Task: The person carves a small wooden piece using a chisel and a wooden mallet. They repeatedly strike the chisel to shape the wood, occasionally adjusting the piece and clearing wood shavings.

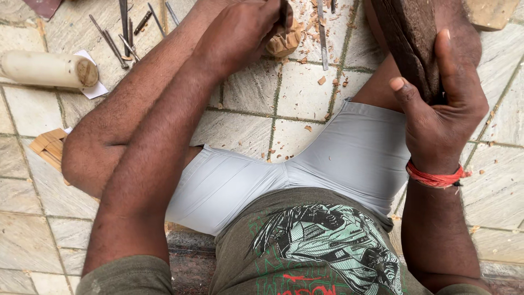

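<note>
Evidently this is wood carving done seated on a tiled floor [256, 104], legs spread so the work sits between them. At the top of the view the left hand [240, 30] is clenched around a thin dark chisel [285, 12], pressing its tip down onto a small pale wooden piece [284, 41] that rests on the floor near the left knee; the grip is tight and low, which seems meant to keep the blade steady on the wood. The right hand [442, 104] is wrapped around a dark, rough wooden mallet [409, 43], thumb along its side, raised beside the right thigh, a hold that suits striking down on the chisel. Wood chips [322, 79] lie scattered about the piece, thickest right beside it. More slim metal carving tools [123, 33] lie in a loose fan on the floor to the left, within reach, and another tool [323, 38] lies just right of the piece. A pale wooden cylinder [49, 70] lies on its side further left, and some small stacked wooden blocks [50, 147] sit by the left elbow. A red thread band [434, 177] circles the right wrist.
</note>
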